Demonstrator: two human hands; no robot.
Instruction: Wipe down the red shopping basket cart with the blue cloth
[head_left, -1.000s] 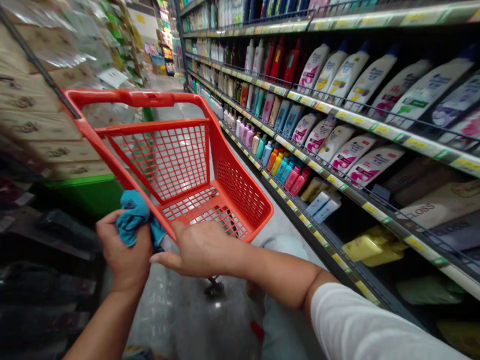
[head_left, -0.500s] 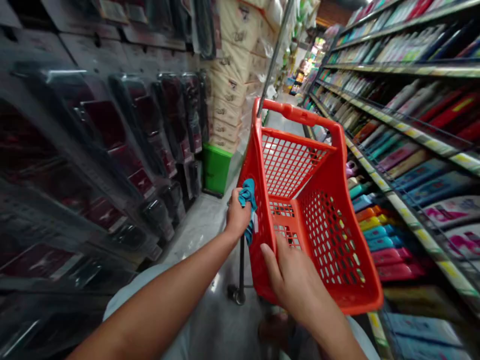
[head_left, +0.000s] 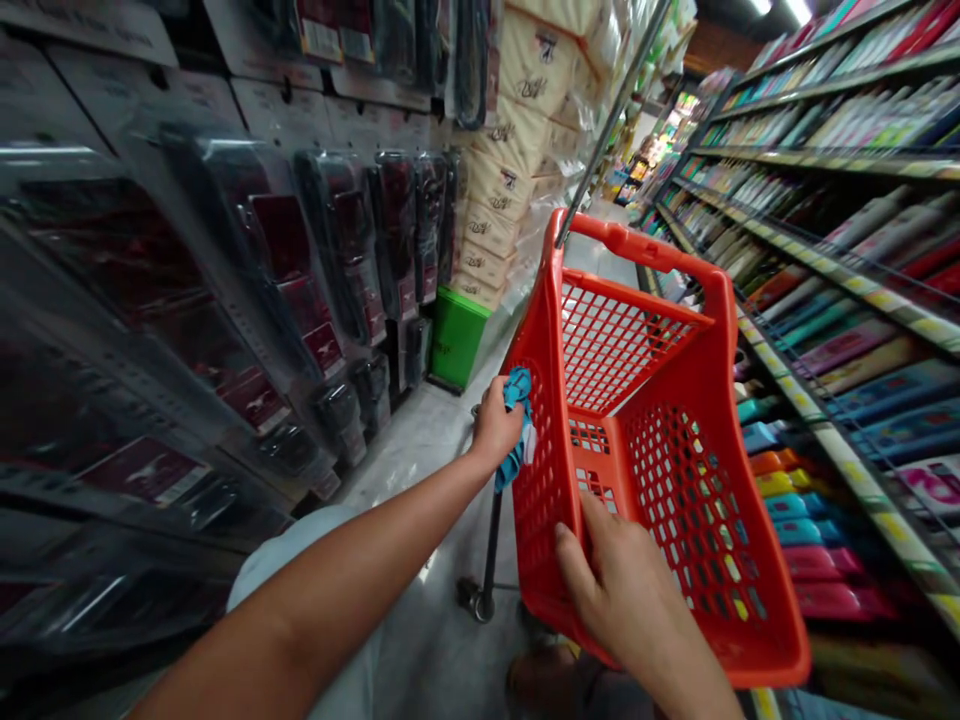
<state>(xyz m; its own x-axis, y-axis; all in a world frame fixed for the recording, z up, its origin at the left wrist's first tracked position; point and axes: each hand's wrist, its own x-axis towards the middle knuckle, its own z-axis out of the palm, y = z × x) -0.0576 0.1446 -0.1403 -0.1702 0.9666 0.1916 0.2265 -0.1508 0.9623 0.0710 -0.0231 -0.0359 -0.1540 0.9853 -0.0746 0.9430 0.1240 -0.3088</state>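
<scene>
A red plastic shopping cart with perforated sides stands tilted in front of me. My left hand is closed around a crumpled blue cloth and presses it against the outer face of the cart's left side. My right hand grips the near rim of the basket, thumb outside and fingers over the inner side. The basket holds nothing that I can see. Below it, a dark metal leg ends in a caster wheel on the floor.
Packaged goods hang in clear plastic on the left wall. Cream packs are stacked above a green box. Shelves of bottles line the right side. A thin metal pole rises from the cart's far left corner.
The view has shifted, so cart and shelves sit further right and slightly lower. My left hand with the cloth stays against the cart's side; my right hand keeps its grip on the rim.
</scene>
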